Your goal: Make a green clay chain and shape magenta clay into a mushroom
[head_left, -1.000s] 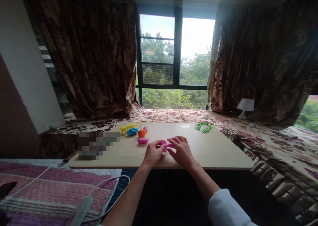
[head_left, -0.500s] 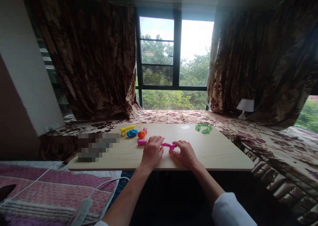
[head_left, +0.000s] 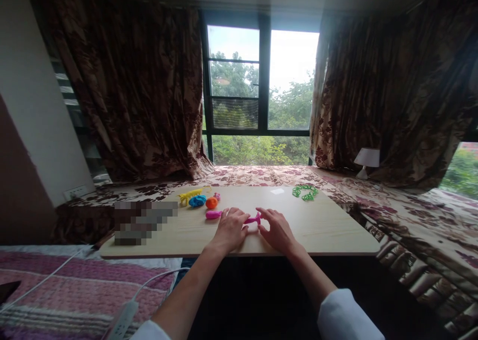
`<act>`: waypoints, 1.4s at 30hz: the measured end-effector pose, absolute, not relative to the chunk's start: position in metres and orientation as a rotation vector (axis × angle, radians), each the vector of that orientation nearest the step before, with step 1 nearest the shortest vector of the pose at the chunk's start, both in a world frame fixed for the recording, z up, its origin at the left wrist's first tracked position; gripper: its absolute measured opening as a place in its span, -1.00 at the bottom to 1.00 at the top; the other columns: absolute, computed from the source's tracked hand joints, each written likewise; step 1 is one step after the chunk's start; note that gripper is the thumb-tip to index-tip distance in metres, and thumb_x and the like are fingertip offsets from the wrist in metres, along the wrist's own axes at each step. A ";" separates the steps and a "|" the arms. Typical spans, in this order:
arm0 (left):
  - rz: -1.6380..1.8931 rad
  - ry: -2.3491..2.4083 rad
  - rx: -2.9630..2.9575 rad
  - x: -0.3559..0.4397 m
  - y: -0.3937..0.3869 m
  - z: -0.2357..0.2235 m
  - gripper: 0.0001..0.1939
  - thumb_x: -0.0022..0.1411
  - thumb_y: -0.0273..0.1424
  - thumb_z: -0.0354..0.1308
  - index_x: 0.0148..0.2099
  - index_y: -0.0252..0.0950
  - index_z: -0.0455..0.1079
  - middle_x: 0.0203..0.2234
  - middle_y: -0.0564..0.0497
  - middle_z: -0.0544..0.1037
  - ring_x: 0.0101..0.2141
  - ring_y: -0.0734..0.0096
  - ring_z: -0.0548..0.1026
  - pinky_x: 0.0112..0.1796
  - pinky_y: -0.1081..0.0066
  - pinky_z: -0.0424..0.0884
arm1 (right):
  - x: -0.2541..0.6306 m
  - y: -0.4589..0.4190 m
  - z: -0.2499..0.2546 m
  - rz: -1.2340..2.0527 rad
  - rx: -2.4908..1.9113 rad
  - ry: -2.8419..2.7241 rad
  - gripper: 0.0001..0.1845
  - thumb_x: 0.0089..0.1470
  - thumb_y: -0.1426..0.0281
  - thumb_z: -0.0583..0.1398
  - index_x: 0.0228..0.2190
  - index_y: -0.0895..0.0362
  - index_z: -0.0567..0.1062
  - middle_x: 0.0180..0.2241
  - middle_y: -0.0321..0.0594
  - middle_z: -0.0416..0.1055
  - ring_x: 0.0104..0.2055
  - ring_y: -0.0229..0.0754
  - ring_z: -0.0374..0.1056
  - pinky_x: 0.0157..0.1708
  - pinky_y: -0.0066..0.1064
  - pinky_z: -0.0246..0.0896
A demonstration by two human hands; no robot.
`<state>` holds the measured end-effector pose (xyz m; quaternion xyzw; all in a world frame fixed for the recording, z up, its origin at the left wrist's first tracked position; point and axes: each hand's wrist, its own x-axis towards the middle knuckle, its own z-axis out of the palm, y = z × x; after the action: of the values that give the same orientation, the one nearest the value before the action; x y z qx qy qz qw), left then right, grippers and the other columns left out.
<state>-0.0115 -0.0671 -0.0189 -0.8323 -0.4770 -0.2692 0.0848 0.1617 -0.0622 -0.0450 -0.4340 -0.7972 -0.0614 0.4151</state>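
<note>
A pink elongated thing (head_left: pixel 213 214), thick at its left end, thin in the middle and flared at its right end, lies across the near part of the table; its exact kind is unclear. My left hand (head_left: pixel 232 229) is closed over its middle and hides part of it. Thumb and fingers of my right hand (head_left: pixel 275 230) curl around the flared right end. Just beyond my left hand sit an orange ball-like thing (head_left: pixel 211 202), a crumpled blue thing (head_left: pixel 197 201), a yellow animal-like figure (head_left: pixel 190 196) and a small pink patterned piece (head_left: pixel 217 196).
A green looped chain-like thing (head_left: pixel 305 192) and a white slip (head_left: pixel 277 191) rest toward the back of the wooden table (head_left: pixel 328 230). At the table's left, a blurred-out patch covers something. A lamp (head_left: pixel 366 162) stands on the sill; a power strip (head_left: pixel 125 320) lies lower left.
The flared right end of the pink thing has turned more upright between my fingers. My hands have shifted only slightly; the view has moved a little.
</note>
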 end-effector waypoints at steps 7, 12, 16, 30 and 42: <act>-0.840 -1.500 -2.676 -0.037 -0.034 0.022 -0.66 0.13 -0.36 -0.05 -0.08 -0.25 0.41 -0.10 0.01 0.48 -0.06 0.38 0.36 -0.04 0.47 0.20 | 0.166 -0.057 -0.050 -0.006 -1.083 -1.916 -0.37 -0.09 0.53 0.13 0.06 0.05 0.16 -0.26 -0.22 0.37 -0.31 -0.20 0.30 -0.22 -0.30 0.20; -0.749 -1.603 -2.661 -0.031 -0.015 0.037 -0.73 0.05 -0.37 0.01 -0.24 -0.18 0.50 -0.27 0.01 0.57 -0.20 0.31 0.46 -0.16 0.43 0.29 | 0.169 -0.054 -0.053 0.045 -1.108 -1.829 -0.42 -0.08 0.58 0.05 0.03 0.06 0.20 -0.28 -0.24 0.36 -0.37 -0.25 0.31 -0.26 -0.34 0.24; -0.692 -1.594 -2.664 -0.009 -0.022 0.026 -0.81 -0.16 -0.41 0.20 -0.39 -0.12 0.52 -0.42 0.00 0.59 -0.25 0.18 0.47 -0.14 0.29 0.24 | 0.170 -0.053 -0.054 0.043 -1.109 -1.792 -0.51 -0.05 0.57 0.05 -0.03 0.09 0.27 -0.30 -0.23 0.37 -0.36 -0.24 0.32 -0.25 -0.35 0.24; -1.664 -1.860 -3.243 0.000 -0.066 0.006 -0.69 0.03 -0.22 0.11 -0.30 -0.37 0.44 -0.51 0.00 0.49 -0.50 0.49 0.41 -0.46 0.49 0.32 | 0.169 -0.066 -0.035 0.213 -0.824 -1.570 -0.85 0.08 0.39 0.10 -0.31 0.09 0.46 -0.34 -0.22 0.39 -0.31 -0.22 0.34 -0.29 -0.36 0.28; -1.960 -1.949 -3.205 0.008 -0.074 -0.015 -0.62 0.00 -0.14 0.15 -0.33 -0.40 0.45 -0.59 0.07 0.40 -0.62 0.62 0.24 -0.58 0.53 0.17 | 0.170 -0.066 -0.036 0.219 -0.833 -1.647 -0.83 0.06 0.33 0.15 -0.31 0.05 0.52 -0.33 -0.21 0.41 -0.24 -0.17 0.31 -0.20 -0.31 0.23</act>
<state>0.0075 -0.0743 -0.0148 -0.6475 -0.3938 -0.3959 -0.5186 0.1698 -0.0656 -0.0360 -0.3592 -0.7099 0.0943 0.5985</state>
